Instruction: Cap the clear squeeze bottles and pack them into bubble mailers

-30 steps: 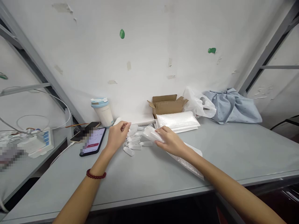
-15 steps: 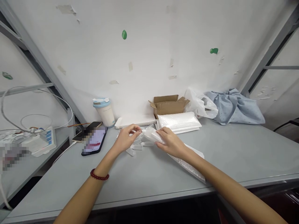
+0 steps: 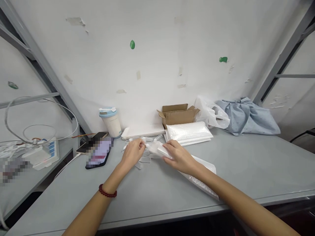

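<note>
A translucent plastic bag is stretched between my hands above the table. My left hand is closed, thumb and fingertips pinching the bag's left end. My right hand wraps its fingers round the other end; what the bag holds, if anything, I cannot make out. Several small clear plastic pieces lie loose below and behind the bag, partly hidden by it and my left hand. Under my right forearm lies a white bubble mailer, slanting toward the table's front edge.
Behind my hands are a stack of bubble mailers, a flat white packet and an open cardboard box. A white carrier bag and blue cloth sit right. A lidded cup and two phones stay left.
My left fingers have curled in closer on the bag's end, and the bag hangs a little differently between my hands. The whole view has shifted slightly downward in the picture.
</note>
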